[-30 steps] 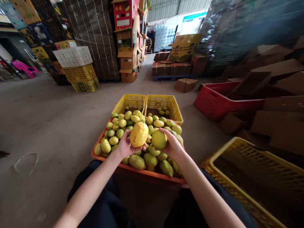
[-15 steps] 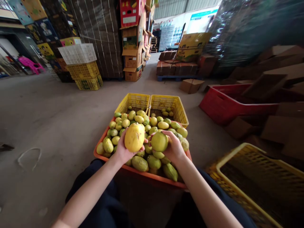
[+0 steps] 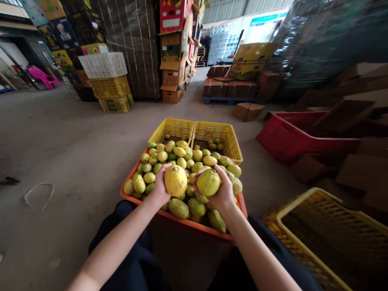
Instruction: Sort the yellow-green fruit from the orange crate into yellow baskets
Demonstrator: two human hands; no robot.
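Head view. Left grip [image 3: 161,186]: fingers curled round a yellow fruit [image 3: 176,181], which it grasps. Right grip [image 3: 223,190]: grasping a greenish fruit [image 3: 209,182], thumb and fingers on its sides. The two held fruits are side by side, a gap between them. Below both grips, an orange crate [image 3: 194,226], heaped with green and yellow fruit [image 3: 178,208]. Just beyond the grips, past the heap: two yellow crates [image 3: 235,142] side by side, a few fruits in each. Right of right grip, near: a larger-looking yellow crate [image 3: 351,223]; farther out, a red crate [image 3: 274,137].
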